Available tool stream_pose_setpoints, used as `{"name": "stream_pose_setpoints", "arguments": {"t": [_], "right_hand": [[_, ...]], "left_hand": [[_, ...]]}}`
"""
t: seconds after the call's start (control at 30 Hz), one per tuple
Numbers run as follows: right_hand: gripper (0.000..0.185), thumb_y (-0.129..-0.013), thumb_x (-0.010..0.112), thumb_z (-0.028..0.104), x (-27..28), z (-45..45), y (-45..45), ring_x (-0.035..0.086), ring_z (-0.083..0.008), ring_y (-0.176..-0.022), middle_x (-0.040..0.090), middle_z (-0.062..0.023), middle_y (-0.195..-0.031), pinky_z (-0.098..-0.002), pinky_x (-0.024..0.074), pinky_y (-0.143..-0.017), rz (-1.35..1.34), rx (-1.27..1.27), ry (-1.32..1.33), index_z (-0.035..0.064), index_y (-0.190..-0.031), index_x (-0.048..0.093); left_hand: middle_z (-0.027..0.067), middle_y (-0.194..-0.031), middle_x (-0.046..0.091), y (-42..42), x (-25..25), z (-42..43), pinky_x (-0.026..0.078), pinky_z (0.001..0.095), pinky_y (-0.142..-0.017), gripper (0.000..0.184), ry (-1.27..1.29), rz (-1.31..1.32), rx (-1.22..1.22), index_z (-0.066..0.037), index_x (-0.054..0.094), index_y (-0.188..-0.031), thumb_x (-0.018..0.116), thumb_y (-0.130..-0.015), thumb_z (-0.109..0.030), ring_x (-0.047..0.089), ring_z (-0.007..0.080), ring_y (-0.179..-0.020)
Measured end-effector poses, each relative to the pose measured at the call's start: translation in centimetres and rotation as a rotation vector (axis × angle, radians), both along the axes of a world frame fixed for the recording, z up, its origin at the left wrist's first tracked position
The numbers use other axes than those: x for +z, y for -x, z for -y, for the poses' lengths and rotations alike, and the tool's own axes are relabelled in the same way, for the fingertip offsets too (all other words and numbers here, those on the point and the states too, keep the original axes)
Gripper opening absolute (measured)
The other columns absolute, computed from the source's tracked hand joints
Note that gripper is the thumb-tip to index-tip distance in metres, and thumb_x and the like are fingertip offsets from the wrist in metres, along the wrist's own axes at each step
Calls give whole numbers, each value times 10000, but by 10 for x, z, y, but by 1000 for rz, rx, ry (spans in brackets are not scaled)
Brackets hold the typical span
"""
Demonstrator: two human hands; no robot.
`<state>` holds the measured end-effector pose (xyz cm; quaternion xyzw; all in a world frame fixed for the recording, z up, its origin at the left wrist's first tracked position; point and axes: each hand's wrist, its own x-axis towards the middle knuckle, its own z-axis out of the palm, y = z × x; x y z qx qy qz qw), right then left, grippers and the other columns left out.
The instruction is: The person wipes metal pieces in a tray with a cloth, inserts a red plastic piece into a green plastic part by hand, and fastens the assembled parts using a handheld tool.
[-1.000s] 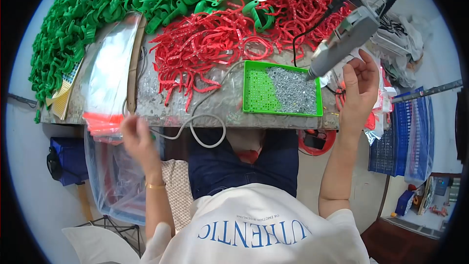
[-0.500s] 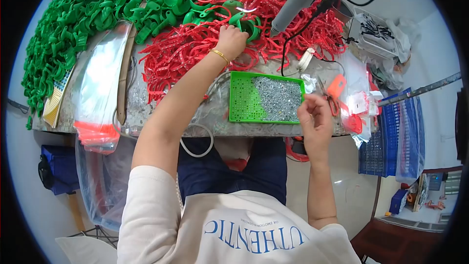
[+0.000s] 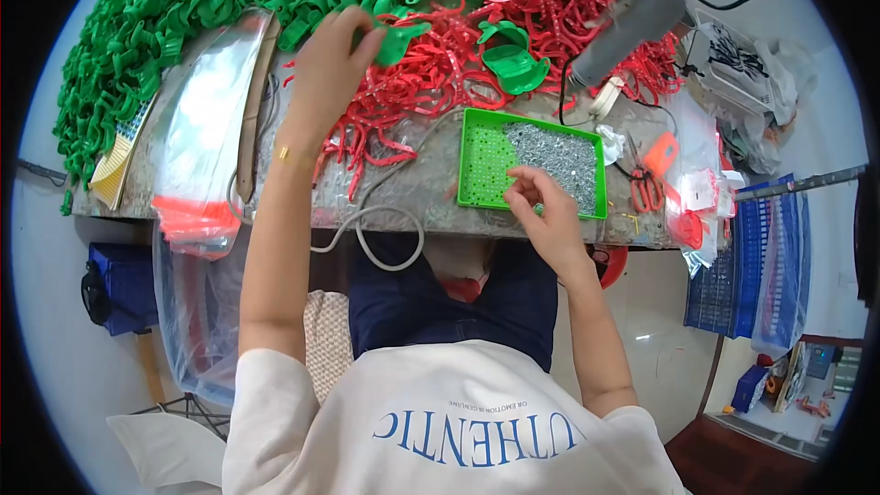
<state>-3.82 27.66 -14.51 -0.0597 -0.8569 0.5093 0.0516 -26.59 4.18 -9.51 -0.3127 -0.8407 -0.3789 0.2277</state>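
My left hand (image 3: 328, 64) is at the left edge of the red strap heap (image 3: 449, 46). Its thumb and fingers are closed on a green curved plastic piece (image 3: 398, 42); the grip is partly hidden. My right hand (image 3: 545, 218) hovers over the near edge of a shallow green tray (image 3: 463, 160), its fingers curled toward the thumb. Anything between those fingertips is too small to make out. Small silvery metal parts (image 3: 559, 158) fill the tray's right side. Two more green cupped pieces (image 3: 518, 71) lie on the straps above the tray.
A large pile of green plastic pieces (image 3: 165, 46) covers the back left. Clear plastic bags (image 3: 206, 119) lie beside it. A grey cylindrical tool (image 3: 632, 26) hangs at upper right. Red-handled scissors (image 3: 647, 191) rest right of the tray. A pale cord (image 3: 390, 211) loops over the front edge.
My left hand has moved left from the green pieces above the tray and now has a green piece at its fingers. My right hand has shifted left across the tray. The view has shifted slightly.
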Motion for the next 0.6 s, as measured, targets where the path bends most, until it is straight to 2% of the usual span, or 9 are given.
{"name": "stream_pose_setpoints", "arguments": {"t": [0.1,0.2,0.27,0.33,0.37,0.47,0.5,0.57,0.6], "right_hand": [[391,-899,631,65,9,18,7,592,-109,-898,620,-57,-1085,-259,469,-771,-256,-69,113,37,-1279,542],[467,-893,638,78,32,34,20,592,-132,-949,608,-60,-1149,-275,467,-801,-344,59,53,46,-1339,502],[477,-873,668,101,40,43,29,594,-160,-967,617,-72,-1158,-292,465,-824,-264,120,36,55,-1326,524],[431,-864,687,135,40,48,38,610,-190,-932,636,-86,-1100,-305,473,-811,-192,341,-217,57,-1272,575],[329,-859,690,156,35,49,40,622,-221,-890,652,-98,-974,-313,477,-796,-177,389,-224,47,-1167,649],[243,-878,682,163,32,53,39,639,-186,-812,681,-84,-878,-301,492,-747,-84,478,-269,15,-1071,686],[243,-878,682,163,30,55,38,639,-186,-812,681,-84,-878,-301,492,-747,-83,479,-273,15,-1071,686],[238,-890,685,197,19,63,34,639,-131,-756,706,-79,-859,-281,498,-690,19,196,6,0,-1024,698],[238,-890,685,197,14,68,33,639,-131,-756,706,-79,-859,-281,498,-690,20,196,6,0,-1024,698]], "left_hand": [[-22,-825,535,-66,-2,33,379,214,-621,91,-77,411,-112,-32,596,-983,630,-923,-90,465,44,-736],[-28,-869,554,-117,-22,50,400,202,-669,101,-172,696,-295,-36,603,-1019,621,-931,-82,503,52,-786],[-16,-961,571,-135,-35,54,431,210,-734,174,-282,1009,-589,-32,584,-1106,612,-939,-76,540,61,-869],[-4,-1005,576,-146,-41,50,443,220,-768,210,-401,1080,-633,-27,563,-1141,610,-945,-88,549,68,-910],[9,-1050,582,-148,-44,50,455,231,-802,248,-516,1137,-679,-21,541,-1177,608,-951,-99,559,76,-951],[44,-1149,585,-148,-61,59,480,266,-872,498,-594,1248,-599,-39,462,-1325,690,-910,-191,577,121,-1037],[44,-1149,585,-152,-66,55,480,266,-872,498,-598,1248,-600,-39,462,-1325,690,-910,-191,577,121,-1037],[95,-1345,520,-167,-78,39,433,353,-1035,707,-1404,1307,-732,-47,384,-1414,742,-861,-305,510,192,-1246],[95,-1345,520,-173,-87,33,433,353,-1035,707,-1405,1307,-732,-47,384,-1414,742,-861,-305,510,192,-1246]]}}
